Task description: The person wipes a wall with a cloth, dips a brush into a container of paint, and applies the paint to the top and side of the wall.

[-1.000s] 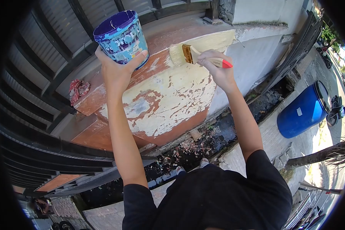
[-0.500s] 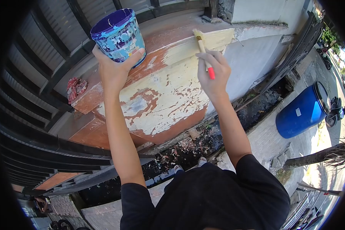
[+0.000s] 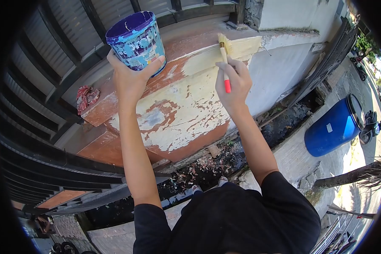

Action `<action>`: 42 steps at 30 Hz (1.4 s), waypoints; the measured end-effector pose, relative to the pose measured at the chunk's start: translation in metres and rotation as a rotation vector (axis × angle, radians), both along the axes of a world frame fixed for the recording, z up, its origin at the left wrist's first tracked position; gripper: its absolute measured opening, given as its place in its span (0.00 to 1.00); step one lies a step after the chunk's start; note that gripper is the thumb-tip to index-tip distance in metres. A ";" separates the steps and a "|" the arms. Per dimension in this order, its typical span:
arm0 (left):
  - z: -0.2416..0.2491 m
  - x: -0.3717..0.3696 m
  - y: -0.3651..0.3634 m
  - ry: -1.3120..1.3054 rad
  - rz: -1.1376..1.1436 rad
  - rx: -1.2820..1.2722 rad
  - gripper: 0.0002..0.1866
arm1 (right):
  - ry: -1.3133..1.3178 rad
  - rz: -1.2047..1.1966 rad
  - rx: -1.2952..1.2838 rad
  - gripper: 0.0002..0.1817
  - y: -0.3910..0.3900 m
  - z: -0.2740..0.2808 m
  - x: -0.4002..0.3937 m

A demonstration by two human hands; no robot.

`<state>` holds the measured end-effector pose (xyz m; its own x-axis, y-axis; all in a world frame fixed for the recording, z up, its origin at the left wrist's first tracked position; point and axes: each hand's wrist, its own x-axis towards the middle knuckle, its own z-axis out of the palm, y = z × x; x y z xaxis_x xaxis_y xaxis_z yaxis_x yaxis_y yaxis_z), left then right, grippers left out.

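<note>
My left hand (image 3: 133, 78) grips a paint-smeared blue and purple bucket (image 3: 142, 46) from below and the side, thumb across its front. The bucket is tilted, and its purple inside wall shows; its contents are hidden. In my right hand (image 3: 234, 82) is a paintbrush (image 3: 224, 55) with a pale wooden handle and red tip. Its bristles touch the upper edge of the low wall, on a band of cream paint (image 3: 243, 46). Below that band the wall face (image 3: 190, 114) has patchy cream paint over reddish-brown.
A crumpled red and white rag (image 3: 87, 98) lies on the ledge at left. Dark fence bars (image 3: 63, 38) rise behind the ledge. Below runs a ditch (image 3: 203, 169) with dark water and debris. A blue barrel (image 3: 332, 127) stands at right.
The brush's bristles have shifted slightly, and its handle now leans less to the right at the bottom. The bucket appears slightly lower and further right as the whole view shifts.
</note>
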<state>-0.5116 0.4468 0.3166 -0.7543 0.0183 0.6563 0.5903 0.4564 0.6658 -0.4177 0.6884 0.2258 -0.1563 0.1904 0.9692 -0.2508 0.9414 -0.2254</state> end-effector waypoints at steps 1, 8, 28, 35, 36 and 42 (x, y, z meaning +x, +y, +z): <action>-0.001 -0.001 0.001 0.010 -0.007 0.005 0.68 | -0.044 0.043 0.121 0.16 -0.015 -0.006 -0.005; 0.002 0.001 0.001 0.002 0.000 0.005 0.68 | -0.115 0.352 0.108 0.18 -0.049 -0.002 0.040; 0.001 0.003 0.002 -0.017 -0.015 0.022 0.69 | -0.018 -0.090 -0.005 0.15 -0.004 -0.011 -0.003; -0.001 -0.002 0.001 0.004 -0.014 0.031 0.69 | -0.146 0.395 0.043 0.16 -0.087 -0.035 0.044; 0.000 0.000 0.001 -0.004 -0.011 0.017 0.69 | -0.131 0.425 0.002 0.16 -0.081 -0.032 0.052; 0.003 0.008 0.003 -0.029 -0.012 0.026 0.68 | 0.006 -0.024 -0.098 0.13 0.018 -0.009 0.017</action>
<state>-0.5039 0.4498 0.3194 -0.7726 0.0106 0.6348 0.5763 0.4315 0.6941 -0.4008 0.7068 0.2170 -0.1449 0.2881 0.9466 -0.2297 0.9207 -0.3154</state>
